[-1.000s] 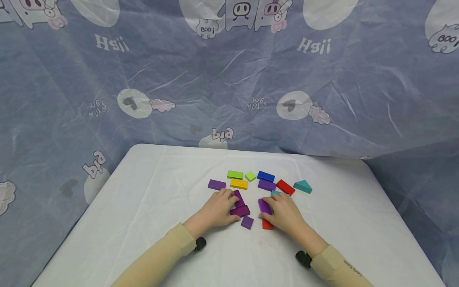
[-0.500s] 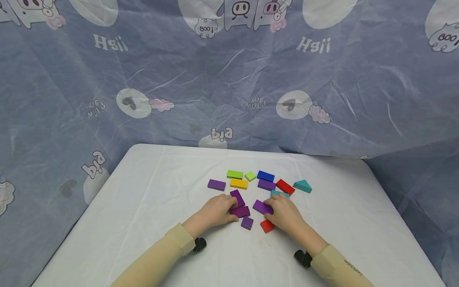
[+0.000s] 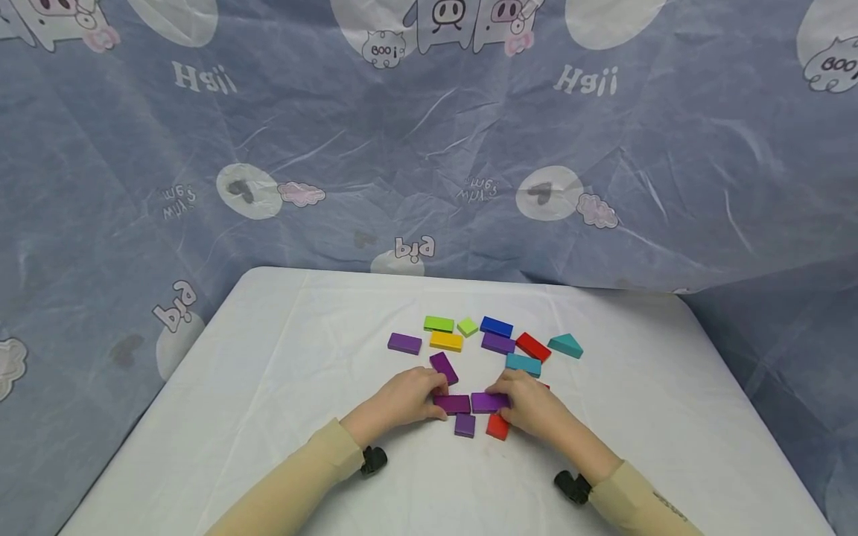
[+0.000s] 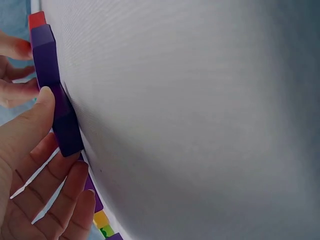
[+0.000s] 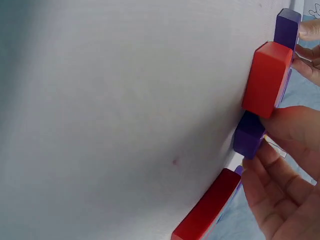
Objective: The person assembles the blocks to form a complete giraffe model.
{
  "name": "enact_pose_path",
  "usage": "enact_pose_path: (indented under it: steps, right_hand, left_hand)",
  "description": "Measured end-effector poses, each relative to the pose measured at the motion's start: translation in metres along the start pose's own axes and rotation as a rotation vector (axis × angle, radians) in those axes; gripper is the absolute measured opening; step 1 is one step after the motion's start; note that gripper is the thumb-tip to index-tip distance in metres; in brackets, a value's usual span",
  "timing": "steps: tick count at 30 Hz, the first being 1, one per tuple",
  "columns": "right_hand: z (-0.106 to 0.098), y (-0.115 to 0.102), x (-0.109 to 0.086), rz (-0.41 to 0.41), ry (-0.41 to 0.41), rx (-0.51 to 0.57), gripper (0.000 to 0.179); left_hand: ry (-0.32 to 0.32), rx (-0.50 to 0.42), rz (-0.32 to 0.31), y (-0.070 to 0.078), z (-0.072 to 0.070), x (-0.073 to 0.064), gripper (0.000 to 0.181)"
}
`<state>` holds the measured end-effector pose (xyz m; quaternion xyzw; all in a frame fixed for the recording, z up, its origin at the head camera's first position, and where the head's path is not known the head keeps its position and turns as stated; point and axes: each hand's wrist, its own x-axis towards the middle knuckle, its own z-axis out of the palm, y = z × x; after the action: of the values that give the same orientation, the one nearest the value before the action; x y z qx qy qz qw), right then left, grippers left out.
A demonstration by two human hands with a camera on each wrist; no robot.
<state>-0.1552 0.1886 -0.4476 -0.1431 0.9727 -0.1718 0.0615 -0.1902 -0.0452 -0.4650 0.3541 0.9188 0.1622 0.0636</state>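
In the head view my left hand (image 3: pixel 407 398) pinches a plum-purple block (image 3: pixel 453 404) between thumb and fingers. My right hand (image 3: pixel 534 403) pinches a violet block (image 3: pixel 488 403) by its right end. Both blocks lie crosswise in one line, their ends almost meeting. Just in front are a small purple square block (image 3: pixel 465 426) and a red block (image 3: pixel 497 426). Behind the left fingers another plum-purple block (image 3: pixel 444 368) lies slanted. The right wrist view shows the thumb beside the red block (image 5: pixel 268 79), with the violet block (image 5: pixel 249 134) between thumb and fingertips.
Farther back on the white table (image 3: pixel 322 335) lie a purple block (image 3: pixel 404 343), a yellow block (image 3: pixel 446 341), green blocks (image 3: pixel 439 324), a blue block (image 3: pixel 497 327), a red block (image 3: pixel 533 347), a light-blue block (image 3: pixel 523 364) and a teal triangle (image 3: pixel 566 345). A patterned curtain hangs behind.
The violet block has turned from lengthwise to crosswise and come up to the plum-purple block. That plum-purple block has straightened and moved slightly nearer. The small purple and red blocks have shifted and turned.
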Motion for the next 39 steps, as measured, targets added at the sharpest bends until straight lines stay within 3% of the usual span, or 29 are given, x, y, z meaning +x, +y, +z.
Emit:
enact_pose_path:
  steps: [7, 28, 39]
  right_hand:
    - [0.000, 0.002, -0.001, -0.010, -0.016, 0.066, 0.028]
    - [-0.002, 0.012, 0.001, -0.110, -0.062, 0.090, 0.033]
    - [-0.001, 0.015, 0.003, -0.099, -0.066, 0.108, 0.032]
  left_hand:
    - [-0.011, -0.017, -0.011, 0.000, 0.000, 0.001, 0.028]
    - [0.011, -0.122, -0.054, -0.005, 0.006, 0.002, 0.028]
    - [0.008, -0.088, -0.039, -0.004, 0.004, 0.000, 0.028]
